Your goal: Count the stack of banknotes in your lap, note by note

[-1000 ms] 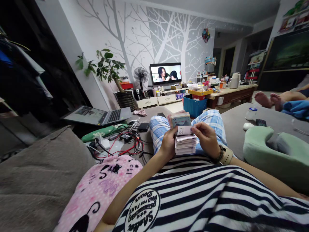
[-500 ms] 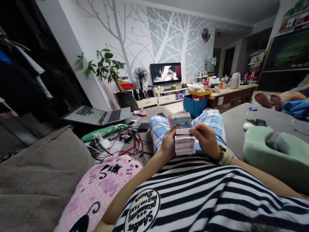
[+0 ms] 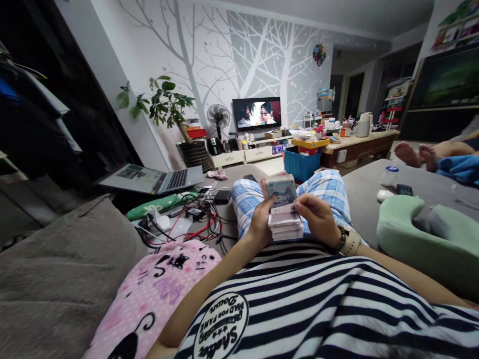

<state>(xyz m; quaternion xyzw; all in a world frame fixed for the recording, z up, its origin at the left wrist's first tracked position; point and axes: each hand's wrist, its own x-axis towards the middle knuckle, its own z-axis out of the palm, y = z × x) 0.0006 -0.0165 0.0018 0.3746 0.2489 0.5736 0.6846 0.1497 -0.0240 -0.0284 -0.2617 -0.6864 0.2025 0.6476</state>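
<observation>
A thick stack of banknotes [image 3: 286, 232] is held over my lap, its near ends folded down toward me. My left hand [image 3: 260, 222] grips the stack from its left side, thumb lying across the top note, which shows a printed portrait. At the right edge, my right hand [image 3: 317, 217] pinches the corner of a note between thumb and fingers. Some pinkish notes show at the stack's far left. Blue plaid trousers [image 3: 331, 192] cover my legs beneath the money.
Left of me lie tangled cables [image 3: 207, 219], a black box-shaped device [image 3: 222, 197] and a laptop [image 3: 157, 179]. A green neck pillow [image 3: 400, 224], a white mouse [image 3: 384, 195] and a lidded jar [image 3: 389, 174] are to the right. Another person's feet [image 3: 415, 153] rest farther off.
The note at the fold has shifted, so more of the top note's portrait shows. My right fingers have moved slightly; my left hand keeps its grip.
</observation>
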